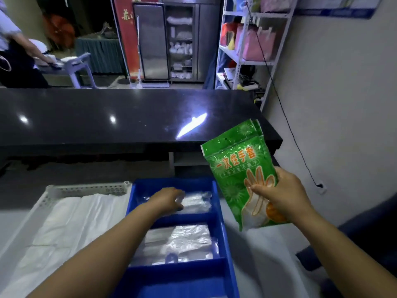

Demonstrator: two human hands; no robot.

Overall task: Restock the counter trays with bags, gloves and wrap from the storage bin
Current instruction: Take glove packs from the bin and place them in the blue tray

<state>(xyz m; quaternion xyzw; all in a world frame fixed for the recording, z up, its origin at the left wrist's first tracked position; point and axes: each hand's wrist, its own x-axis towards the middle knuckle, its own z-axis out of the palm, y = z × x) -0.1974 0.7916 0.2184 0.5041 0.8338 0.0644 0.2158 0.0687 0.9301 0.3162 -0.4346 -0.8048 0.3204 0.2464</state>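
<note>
The right hand (281, 196) pinches a green packet of disposable gloves (236, 168) by its lower edge, thumb across the front, and holds it upright in the air just right of the blue tray (217, 211). The left hand (169, 201) reaches into the tray's far compartment with its fingers bent onto the clear plastic (198, 201) lying there. Blur hides whether it grips the plastic or only presses it. The middle compartment holds clear bags (178, 244). A white slotted tray (86, 189) of white bags (75, 216) sits touching the blue tray's left side on the table (15, 218).

This looks like the glove step: the far compartment is being tidied to make room. Next, the packet likely needs to be lowered flat into a compartment.
</note>
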